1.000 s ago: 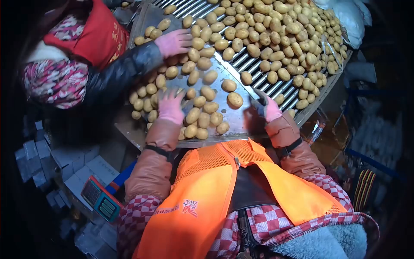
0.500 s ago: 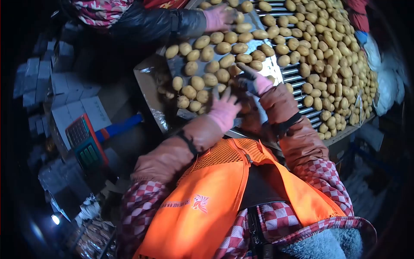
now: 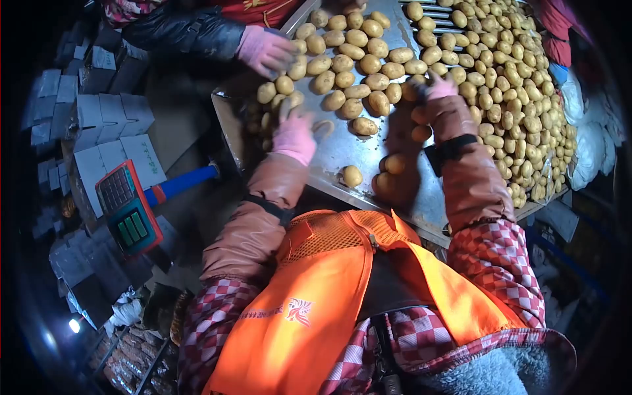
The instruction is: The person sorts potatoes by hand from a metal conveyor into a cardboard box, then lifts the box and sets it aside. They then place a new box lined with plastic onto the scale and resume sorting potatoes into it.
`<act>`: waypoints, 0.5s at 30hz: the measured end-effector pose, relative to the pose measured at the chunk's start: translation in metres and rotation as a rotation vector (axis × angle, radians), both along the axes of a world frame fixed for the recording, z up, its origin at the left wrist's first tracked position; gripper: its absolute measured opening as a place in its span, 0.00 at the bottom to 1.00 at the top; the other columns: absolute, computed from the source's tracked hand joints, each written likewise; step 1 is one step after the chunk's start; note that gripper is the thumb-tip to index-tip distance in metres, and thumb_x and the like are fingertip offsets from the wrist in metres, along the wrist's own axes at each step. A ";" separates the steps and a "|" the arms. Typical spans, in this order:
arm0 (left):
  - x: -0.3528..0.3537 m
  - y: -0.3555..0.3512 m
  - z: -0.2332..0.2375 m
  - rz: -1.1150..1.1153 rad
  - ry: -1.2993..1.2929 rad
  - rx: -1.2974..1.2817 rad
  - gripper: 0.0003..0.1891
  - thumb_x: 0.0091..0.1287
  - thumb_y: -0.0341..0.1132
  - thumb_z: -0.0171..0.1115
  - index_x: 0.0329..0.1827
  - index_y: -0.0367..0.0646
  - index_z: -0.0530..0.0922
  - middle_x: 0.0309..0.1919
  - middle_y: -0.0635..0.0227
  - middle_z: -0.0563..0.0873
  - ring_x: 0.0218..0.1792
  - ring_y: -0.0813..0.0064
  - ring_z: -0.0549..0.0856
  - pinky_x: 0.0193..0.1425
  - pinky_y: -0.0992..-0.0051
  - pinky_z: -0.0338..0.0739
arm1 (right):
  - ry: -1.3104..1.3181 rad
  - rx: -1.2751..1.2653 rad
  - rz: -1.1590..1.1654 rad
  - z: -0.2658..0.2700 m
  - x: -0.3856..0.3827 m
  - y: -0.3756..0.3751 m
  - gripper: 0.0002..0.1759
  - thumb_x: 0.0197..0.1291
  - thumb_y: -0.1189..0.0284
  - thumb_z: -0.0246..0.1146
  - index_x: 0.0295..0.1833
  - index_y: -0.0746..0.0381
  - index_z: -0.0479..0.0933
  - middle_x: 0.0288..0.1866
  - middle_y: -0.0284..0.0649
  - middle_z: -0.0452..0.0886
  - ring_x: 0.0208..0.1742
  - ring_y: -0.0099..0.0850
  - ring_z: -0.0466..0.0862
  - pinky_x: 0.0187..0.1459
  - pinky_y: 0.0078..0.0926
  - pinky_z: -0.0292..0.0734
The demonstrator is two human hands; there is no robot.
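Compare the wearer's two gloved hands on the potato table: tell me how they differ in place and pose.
The left hand rests near the metal sheet's left edge, fingers spread, the glove's back in full view; the right hand reaches farther, into the thick of the potatoes, and only a bit of its glove shows past the sleeve. Both wear pink gloves and brown sleeves.

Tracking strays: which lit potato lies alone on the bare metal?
The potato beside the left sleeve, alone low on the metal tray; others crowd higher or sit in shadow.
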State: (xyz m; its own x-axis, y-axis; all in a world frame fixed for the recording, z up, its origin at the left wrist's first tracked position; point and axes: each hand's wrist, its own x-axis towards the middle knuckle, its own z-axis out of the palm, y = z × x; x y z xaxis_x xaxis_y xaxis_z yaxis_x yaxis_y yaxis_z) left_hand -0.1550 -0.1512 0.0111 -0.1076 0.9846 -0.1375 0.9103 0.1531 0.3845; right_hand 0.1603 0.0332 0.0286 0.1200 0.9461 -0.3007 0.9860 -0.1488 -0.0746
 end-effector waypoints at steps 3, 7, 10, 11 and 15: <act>-0.030 -0.008 0.001 -0.033 0.069 -0.066 0.17 0.62 0.34 0.65 0.56 0.55 0.82 0.67 0.67 0.76 0.76 0.57 0.64 0.74 0.53 0.67 | 0.023 0.123 0.104 0.015 -0.032 -0.041 0.40 0.56 0.42 0.67 0.72 0.45 0.70 0.77 0.51 0.62 0.78 0.62 0.54 0.75 0.59 0.55; -0.060 -0.027 -0.021 0.162 0.203 0.234 0.15 0.62 0.37 0.68 0.52 0.48 0.84 0.52 0.60 0.86 0.64 0.53 0.77 0.70 0.58 0.70 | 0.359 0.129 0.365 -0.017 -0.053 -0.067 0.32 0.54 0.51 0.69 0.65 0.47 0.74 0.63 0.48 0.75 0.67 0.51 0.73 0.66 0.53 0.71; -0.008 -0.033 0.003 0.036 0.127 0.357 0.08 0.61 0.34 0.67 0.42 0.45 0.86 0.42 0.59 0.88 0.50 0.52 0.84 0.62 0.58 0.74 | 0.527 0.062 0.334 -0.025 -0.093 -0.118 0.31 0.57 0.62 0.69 0.68 0.49 0.72 0.71 0.54 0.67 0.62 0.56 0.78 0.62 0.44 0.77; 0.012 -0.032 0.000 -0.112 0.057 0.383 0.10 0.59 0.33 0.68 0.44 0.46 0.86 0.42 0.59 0.88 0.49 0.52 0.84 0.61 0.60 0.75 | 0.565 0.042 0.336 -0.025 -0.094 -0.131 0.33 0.52 0.70 0.67 0.67 0.47 0.74 0.70 0.47 0.70 0.65 0.50 0.76 0.65 0.49 0.73; 0.083 -0.033 -0.003 -0.640 0.109 0.263 0.33 0.53 0.42 0.72 0.65 0.49 0.76 0.68 0.61 0.75 0.74 0.53 0.65 0.77 0.42 0.53 | 1.197 -0.051 0.156 -0.015 -0.042 -0.150 0.27 0.62 0.77 0.65 0.68 0.57 0.76 0.56 0.44 0.85 0.56 0.33 0.84 0.56 0.31 0.80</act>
